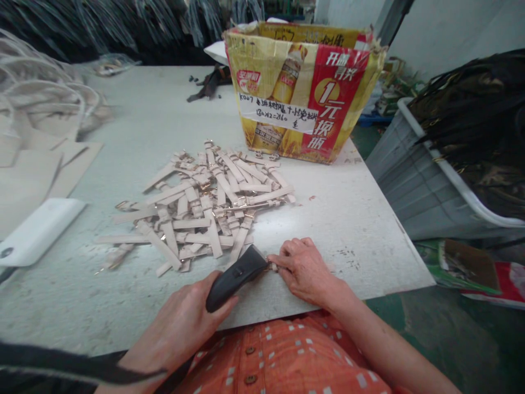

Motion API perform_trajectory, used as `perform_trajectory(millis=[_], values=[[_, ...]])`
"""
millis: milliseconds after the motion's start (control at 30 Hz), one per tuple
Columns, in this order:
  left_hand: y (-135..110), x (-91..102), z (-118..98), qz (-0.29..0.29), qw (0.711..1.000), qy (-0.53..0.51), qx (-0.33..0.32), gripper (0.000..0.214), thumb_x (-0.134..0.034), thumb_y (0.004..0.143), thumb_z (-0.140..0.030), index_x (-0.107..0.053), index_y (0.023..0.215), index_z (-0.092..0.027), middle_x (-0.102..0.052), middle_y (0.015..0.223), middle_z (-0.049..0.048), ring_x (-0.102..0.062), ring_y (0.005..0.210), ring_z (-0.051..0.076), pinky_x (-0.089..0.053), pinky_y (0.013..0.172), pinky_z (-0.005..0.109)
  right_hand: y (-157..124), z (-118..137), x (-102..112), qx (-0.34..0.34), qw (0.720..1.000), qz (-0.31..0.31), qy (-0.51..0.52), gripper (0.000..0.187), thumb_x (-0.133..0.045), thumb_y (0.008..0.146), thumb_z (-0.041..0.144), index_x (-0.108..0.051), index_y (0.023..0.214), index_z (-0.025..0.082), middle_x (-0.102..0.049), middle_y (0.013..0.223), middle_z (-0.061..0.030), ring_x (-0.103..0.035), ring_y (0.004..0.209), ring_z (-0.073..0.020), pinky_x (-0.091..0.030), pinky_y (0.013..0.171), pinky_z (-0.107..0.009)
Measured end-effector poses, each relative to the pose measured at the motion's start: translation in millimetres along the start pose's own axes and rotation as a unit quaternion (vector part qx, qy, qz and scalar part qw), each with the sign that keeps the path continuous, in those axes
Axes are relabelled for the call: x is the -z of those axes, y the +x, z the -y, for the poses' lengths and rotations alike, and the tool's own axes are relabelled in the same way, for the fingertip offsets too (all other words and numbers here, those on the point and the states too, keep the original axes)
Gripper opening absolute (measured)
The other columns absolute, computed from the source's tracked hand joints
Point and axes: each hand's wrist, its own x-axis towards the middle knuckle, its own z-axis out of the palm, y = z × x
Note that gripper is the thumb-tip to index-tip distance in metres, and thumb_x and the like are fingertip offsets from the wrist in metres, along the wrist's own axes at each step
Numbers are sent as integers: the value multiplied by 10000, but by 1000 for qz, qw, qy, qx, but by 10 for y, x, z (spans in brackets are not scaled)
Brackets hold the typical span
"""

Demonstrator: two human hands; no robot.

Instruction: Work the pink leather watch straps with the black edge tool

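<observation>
My left hand [186, 309] is wrapped around a black hand-held device [238, 278] that looks like an electric hair clipper. Its wide head points right, close to the fingers of my right hand [305, 273]. Those fingers are closed on a small beige strap with a metal buckle [274, 266], pressed down near the table's front edge. Most of this strap is hidden under the hand. Beyond both hands lies a loose pile of beige buckle straps [213, 208], with gold-coloured metal parts.
A yellow and red cardboard box [303, 104] stands behind the pile on the white table [156, 109]. To the left are a white device [43, 232] and beige bag pieces [33, 164]. A grey bin [406, 186] of dark items stands beyond the right edge.
</observation>
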Motion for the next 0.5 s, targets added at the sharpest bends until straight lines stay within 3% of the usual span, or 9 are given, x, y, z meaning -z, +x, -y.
perform_trajectory(millis=[133,233,367,500], values=[[0,2,-9,9,1000,11,3,476,-451,893,-610,-708,1080,-255,-840,913,73,-817,886,318,-509,746,349,1,-49,-39,-29,998,6,53,466,-679,876,77,-812,1299,217,-750,1027,-85,-641,991,-263,-446,869,-392],[-2,14,-32,17,999,25,10,472,-449,878,-601,-700,1075,-254,-839,925,84,-817,900,324,-505,749,349,-13,-85,-93,-59,993,-28,103,453,-677,740,54,-800,1156,184,-763,997,-72,-661,985,-262,-483,903,-390],[-5,23,-61,11,999,30,16,475,-452,872,-593,-699,1095,-254,-840,930,82,-817,897,315,-503,749,343,-42,-107,-158,-63,986,-92,125,277,-676,687,77,-739,929,194,-747,917,-56,-652,891,-246,-481,852,-379],[-2,-4,-43,6,999,28,14,444,-468,879,-585,-711,1066,-264,-833,866,57,-810,839,296,-498,719,331,-92,-143,-172,-19,985,-110,128,305,-653,711,61,-762,956,205,-749,908,-53,-655,897,-247,-475,840,-378]])
